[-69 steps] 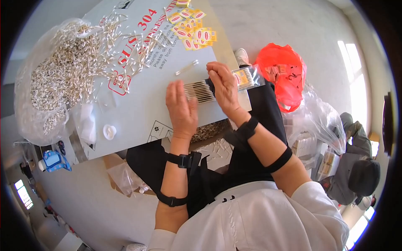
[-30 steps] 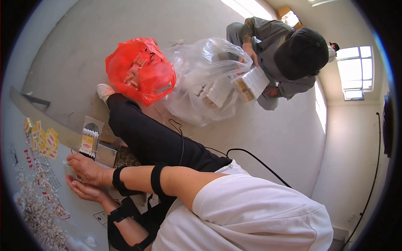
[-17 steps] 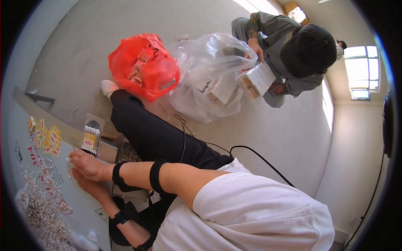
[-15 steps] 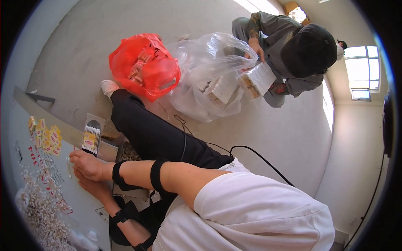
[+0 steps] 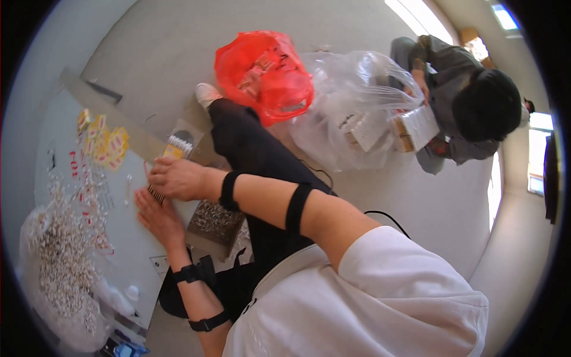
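A tight row of pale-stemmed cotton swabs (image 5: 156, 194) lies mostly hidden beneath the hands, by the right edge of the pale grey table (image 5: 134, 238), toward its near corner. Just beyond it, a flat clear plastic packet of white-tipped swabs with a yellow label (image 5: 176, 149) seems to reach past that edge. The likeliest trouble is a push from the right hand (image 5: 177, 178) tipping this overhanging end toward the floor. Uneven pressure could also fan the row out of line, and stems rolling off the near edge could end up in the open brown cardboard box (image 5: 209, 238) below it. A sideways sweep might catch the loose swab (image 5: 128, 185) near the fingertips, or the scattered yellow cards (image 5: 109, 146) farther up the table.

The right forearm crosses from the near side, wrist bent, back of the hand upward, fingers curled over the row; whether they grip it cannot be told. The left hand (image 5: 159, 219) lies flatter just beside it, fingers extended close together and pointing away from the body, not visibly closed around anything.
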Demonstrator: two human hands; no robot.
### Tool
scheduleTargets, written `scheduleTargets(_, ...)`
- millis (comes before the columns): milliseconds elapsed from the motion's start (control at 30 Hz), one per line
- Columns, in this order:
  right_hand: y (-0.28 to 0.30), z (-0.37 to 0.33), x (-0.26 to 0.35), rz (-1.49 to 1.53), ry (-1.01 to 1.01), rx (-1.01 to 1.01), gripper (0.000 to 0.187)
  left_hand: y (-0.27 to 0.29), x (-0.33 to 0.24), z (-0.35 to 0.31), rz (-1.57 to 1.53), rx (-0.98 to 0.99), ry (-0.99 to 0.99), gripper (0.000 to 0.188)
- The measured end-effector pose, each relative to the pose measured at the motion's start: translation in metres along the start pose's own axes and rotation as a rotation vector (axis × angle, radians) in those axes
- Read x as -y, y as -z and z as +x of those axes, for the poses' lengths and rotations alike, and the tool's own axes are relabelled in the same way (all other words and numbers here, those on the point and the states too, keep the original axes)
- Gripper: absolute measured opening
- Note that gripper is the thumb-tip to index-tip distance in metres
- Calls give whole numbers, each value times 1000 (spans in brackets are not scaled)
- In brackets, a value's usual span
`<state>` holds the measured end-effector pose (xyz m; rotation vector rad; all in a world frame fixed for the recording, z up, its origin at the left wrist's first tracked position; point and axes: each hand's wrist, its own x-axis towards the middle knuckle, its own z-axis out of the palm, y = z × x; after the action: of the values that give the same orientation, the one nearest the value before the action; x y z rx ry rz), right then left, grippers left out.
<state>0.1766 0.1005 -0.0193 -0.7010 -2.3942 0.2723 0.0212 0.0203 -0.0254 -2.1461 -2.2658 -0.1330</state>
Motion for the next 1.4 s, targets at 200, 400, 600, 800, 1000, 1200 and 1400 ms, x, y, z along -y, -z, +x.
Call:
scheduleTargets(200,16,-6,2,6,-17,93,37,15,-13,0,-58,-5,21,61)
scheduleTargets(400,14,-3,1,-4,-5,183,42,18,-11,-1,-98,13,46,61)
scheduleTargets(600,47,-6,-24,-130,-409,-11,43,21,-14,2,-140,1,30,62)
scheduleTargets(800,41,-21,-32,-169,-373,218,46,22,-20,6,-136,30,56,63)
scheduleTargets(1000,39,-22,-33,-81,-395,208,45,23,-31,13,-154,60,30,60)
scheduleTargets(1200,41,-22,-33,-65,-408,223,45,22,-41,19,-167,32,9,63)
scheduleTargets(1400,40,-24,-35,-38,-401,209,44,22,-47,23,-166,27,-3,63)
